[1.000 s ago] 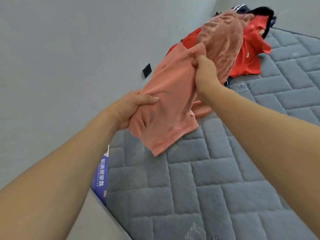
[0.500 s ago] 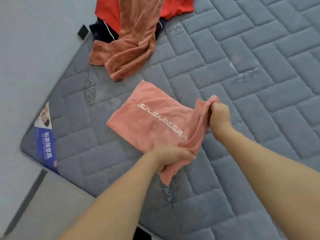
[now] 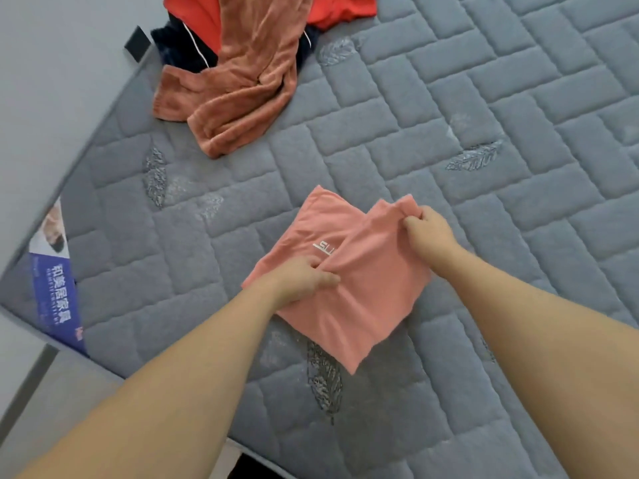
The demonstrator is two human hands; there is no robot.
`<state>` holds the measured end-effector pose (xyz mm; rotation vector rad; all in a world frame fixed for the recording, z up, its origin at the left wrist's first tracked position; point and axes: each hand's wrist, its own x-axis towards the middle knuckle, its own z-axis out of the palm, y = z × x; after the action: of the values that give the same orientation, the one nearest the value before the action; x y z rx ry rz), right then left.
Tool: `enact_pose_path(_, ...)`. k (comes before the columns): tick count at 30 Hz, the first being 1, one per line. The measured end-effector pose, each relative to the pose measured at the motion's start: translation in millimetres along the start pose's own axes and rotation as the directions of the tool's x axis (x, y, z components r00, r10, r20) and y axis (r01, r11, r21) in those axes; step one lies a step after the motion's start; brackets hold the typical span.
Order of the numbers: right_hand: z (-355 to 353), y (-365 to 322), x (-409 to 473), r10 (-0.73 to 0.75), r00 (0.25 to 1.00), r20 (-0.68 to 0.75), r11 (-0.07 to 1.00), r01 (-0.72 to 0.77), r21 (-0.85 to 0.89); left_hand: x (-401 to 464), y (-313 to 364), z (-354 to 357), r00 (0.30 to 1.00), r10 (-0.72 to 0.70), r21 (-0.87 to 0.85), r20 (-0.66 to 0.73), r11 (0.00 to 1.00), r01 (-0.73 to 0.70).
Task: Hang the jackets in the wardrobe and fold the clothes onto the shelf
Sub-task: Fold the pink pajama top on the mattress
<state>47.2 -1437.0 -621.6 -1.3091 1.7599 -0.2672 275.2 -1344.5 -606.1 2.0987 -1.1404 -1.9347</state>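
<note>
Pink garment [image 3: 349, 285], mid-fold, flat on the grey quilted mattress [image 3: 484, 98], with one layer doubled over so that only the first letters of a white printed word show beside the folded edge. Pinched at its far corner between thumb and curled fingers of the right hand [image 3: 428, 233], that corner lifted slightly off the layer beneath. Held near its middle by the left hand [image 3: 304, 278], fingers curled into a crease, thumb lying across the cloth just beside the lettering. Nearer than both sets of fingers, a loose lower corner pointing toward the camera, lying on a leaf pattern stitched into the quilting.

Beyond the fingers, well apart from them: a rust-brown fleecy garment [image 3: 242, 84] in a crumpled heap, spilling over a dark garment with white piping [image 3: 183, 43] and a red garment [image 3: 204, 12], all unfolded near the far corner of the mattress. Left of the left-hand fingers, at the mattress edge, a blue label [image 3: 55, 292] with white characters.

By the look of things: early in the job. One piece partly folded, probably needing another fold or two before going anywhere. At least three pieces untouched in the heap. No wardrobe, shelf or hanger in sight, so nothing to confirm anything hung or shelved yet.
</note>
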Motion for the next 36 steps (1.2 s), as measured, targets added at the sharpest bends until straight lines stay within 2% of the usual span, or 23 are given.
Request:
enact_pose_path(2, 32, -25, 19, -0.088, 0.996, 0.028, 0.994, 0.09, -0.068, 14, -21, -28, 0.995, 0.01, 0.087, -0.097, 0.996, -0.001)
enact_pose_path(5, 78, -51, 47, -0.185, 0.983, 0.016, 0.963, 0.184, -0.197, 36, -52, -54, 0.963, 0.041, 0.105, -0.268, 0.994, -0.013)
enact_pose_path(7, 105, -62, 64, -0.217, 0.976, -0.004, 0.932, 0.206, -0.299, 51, -70, -62, 0.926, 0.05, 0.122, -0.375, 0.993, -0.004)
enact_pose_path(10, 137, -66, 79, -0.208, 0.978, 0.004, 0.906, 0.194, -0.377, 71, -89, -59, 0.894, -0.005, 0.164, -0.448, 0.983, 0.087)
enact_pose_path(12, 155, -61, 82, -0.147, 0.989, -0.004, 0.894, 0.131, -0.428, 80, -99, -52, 0.88, -0.07, 0.151, -0.47, 0.976, 0.159)
enact_pose_path(15, 164, -50, 81, -0.094, 0.994, -0.061, 0.863, 0.051, -0.504, 86, -102, -45, 0.878, -0.115, 0.078, -0.464, 0.982, 0.17)
enact_pose_path(18, 161, -49, 85, -0.062, 0.998, -0.017, 0.826, 0.042, -0.563, 87, -100, -43, 0.9, -0.143, 0.205, -0.411, 0.948, 0.244)
enact_pose_path(20, 157, -53, 88, 0.002, 1.0, 0.022, 0.831, 0.01, -0.557, 88, -96, -46, 0.925, -0.142, 0.241, -0.351, 0.941, 0.236)
enact_pose_path(22, 150, -58, 88, 0.055, 0.996, 0.072, 0.858, -0.01, -0.514, 87, -92, -52, 0.954, -0.117, 0.139, -0.275, 0.977, 0.16)
enact_pose_path(24, 142, -63, 84, 0.065, 0.986, 0.151, 0.922, -0.001, -0.388, 84, -90, -55, 0.972, -0.09, -0.005, -0.217, 0.996, 0.091)
enact_pose_path(27, 128, -70, 72, -0.016, 0.966, 0.258, 0.987, 0.056, -0.15, 70, -84, -58, 0.978, -0.066, -0.128, -0.199, 0.991, 0.041)
enact_pose_path(30, 115, -79, 52, -0.124, 0.936, 0.33, 0.992, 0.119, 0.036, 45, -78, -63, 0.993, 0.009, -0.24, -0.115, 0.97, -0.036)
enact_pose_path(33, 97, -93, 24, -0.19, 0.925, 0.329, 0.974, 0.134, 0.185, 8, -72, -73, 0.99, 0.075, -0.25, -0.118, 0.963, -0.103)
enact_pose_path(36, 78, -116, -17, -0.209, 0.921, 0.329, 0.945, 0.103, 0.31, -43, -66, -88, 0.967, 0.107, -0.181, -0.232, 0.972, -0.151)
